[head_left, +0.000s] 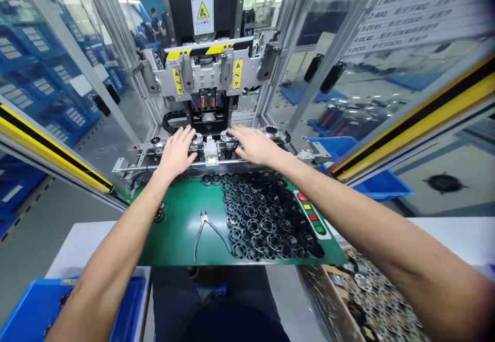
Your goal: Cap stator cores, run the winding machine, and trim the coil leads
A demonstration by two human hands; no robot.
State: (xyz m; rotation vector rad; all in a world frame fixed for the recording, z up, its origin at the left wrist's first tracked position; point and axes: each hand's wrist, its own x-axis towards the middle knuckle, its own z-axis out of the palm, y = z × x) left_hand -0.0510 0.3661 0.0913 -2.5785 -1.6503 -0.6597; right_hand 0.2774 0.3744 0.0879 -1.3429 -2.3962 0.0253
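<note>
Both my arms reach forward to a machine's fixture bar (pixel 211 152). My left hand (pixel 177 152) has its fingers stretched out beside a round metal holder (pixel 197 140). My right hand (pixel 252 144) is stretched out too, its fingertips over or touching another round holder (pixel 228 136); contact is unclear. More round holders with dark rings stand at the bar's left end (pixel 155 142) and right end (pixel 271 131). On the green work mat (pixel 178 218) lie open cutting pliers (pixel 204 223) and a dense group of black ring-shaped parts (pixel 266 213).
A press head (pixel 209 71) with warning stripes hangs above the bar. Yellow-black posts (pixel 50 148) flank both sides. A button panel (pixel 313 215) sits at the mat's right. A blue bin (pixel 131 306) and a box of metal rings (pixel 332 300) stand below.
</note>
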